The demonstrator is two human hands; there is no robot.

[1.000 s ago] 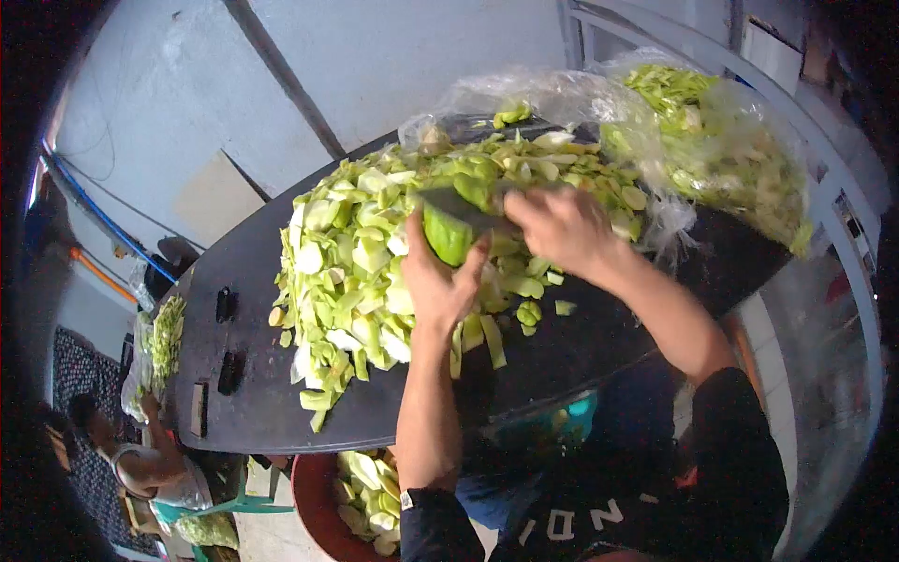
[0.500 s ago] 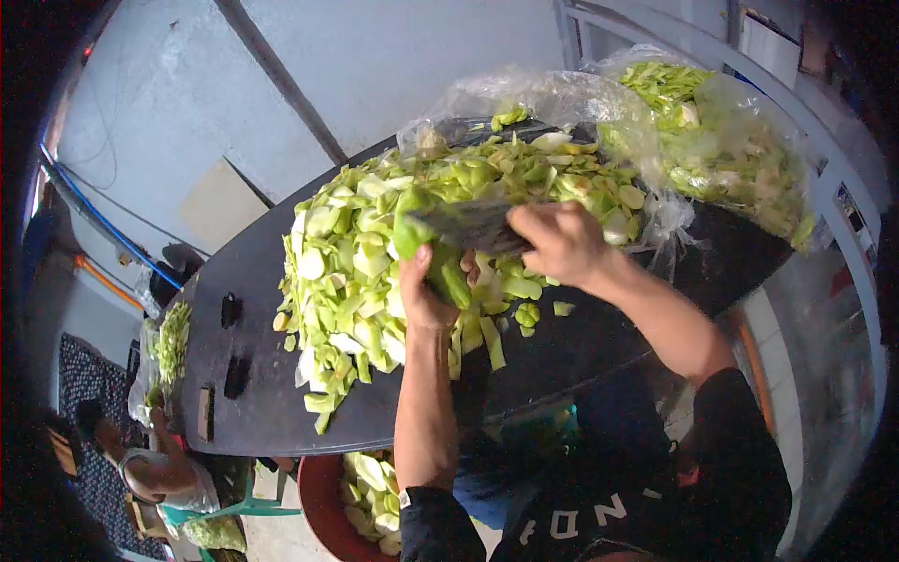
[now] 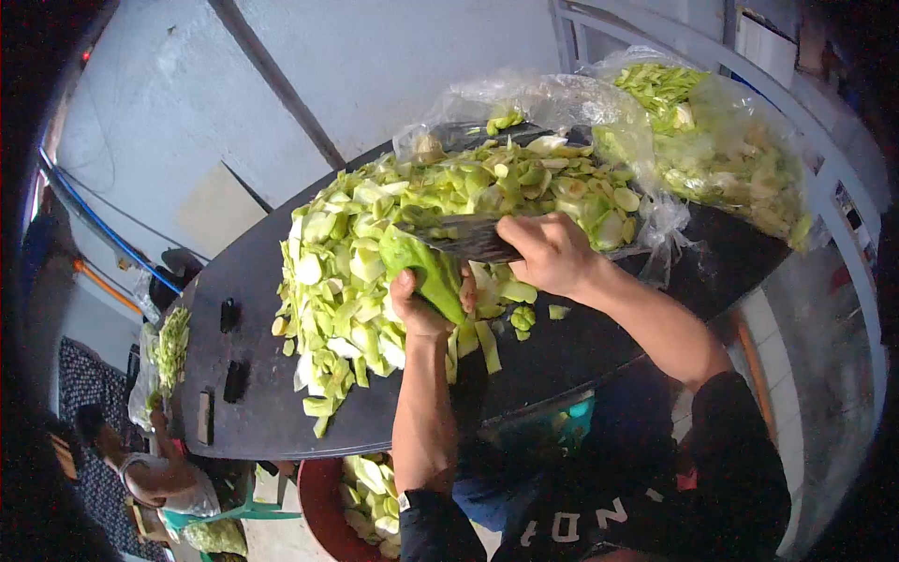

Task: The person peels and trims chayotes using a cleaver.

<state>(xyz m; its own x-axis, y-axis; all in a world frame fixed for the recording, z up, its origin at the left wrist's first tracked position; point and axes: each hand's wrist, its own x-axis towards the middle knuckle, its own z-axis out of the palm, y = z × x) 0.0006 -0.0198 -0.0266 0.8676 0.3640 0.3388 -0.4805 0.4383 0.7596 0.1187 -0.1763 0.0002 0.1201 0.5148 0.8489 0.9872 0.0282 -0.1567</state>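
Observation:
A pale green chayote (image 3: 423, 269) is held in my left hand (image 3: 419, 311), fingers wrapped round its lower part above the table. My right hand (image 3: 554, 253) is closed round the handle of a broad dark knife (image 3: 468, 238); the grip hides the handle. The blade points left, its end at the top of the chayote. Behind and beneath my hands spreads a large heap of cut green pieces (image 3: 365, 239). A small knobbly green piece (image 3: 523, 319) lies apart, below the knife.
The dark table (image 3: 281, 407) has a curved edge. Plastic bags of cut greens (image 3: 726, 150) stand at the back right. Small black objects (image 3: 236, 379) lie at the left. Below the edge, a red tub (image 3: 323, 510) holds pale pieces. Another person (image 3: 164, 478) sits at lower left.
The knife and my right hand have shifted slightly left and down. The chayote has turned in my left hand, its lighter green side now showing more.

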